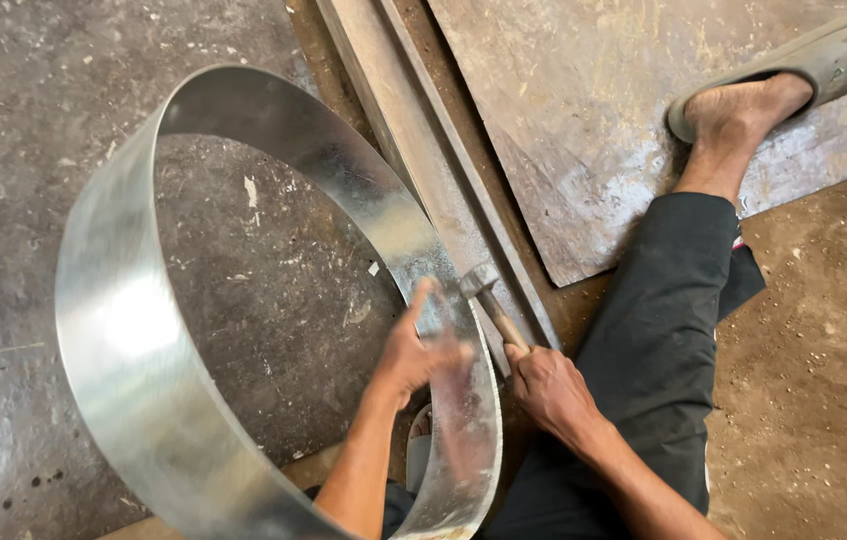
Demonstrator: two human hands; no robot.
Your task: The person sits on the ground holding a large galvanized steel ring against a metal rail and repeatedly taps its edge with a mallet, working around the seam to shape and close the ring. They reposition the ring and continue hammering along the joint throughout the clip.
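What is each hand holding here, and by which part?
The right hand grips a hammer by the lower end of its wooden handle. The left hand presses on the inside wall of the sheet-metal ring near its rim.

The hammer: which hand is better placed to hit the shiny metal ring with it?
Right. The right hand already grips the hammer, whose head sits at the metal ring. The left hand presses inside the band, steadying it.
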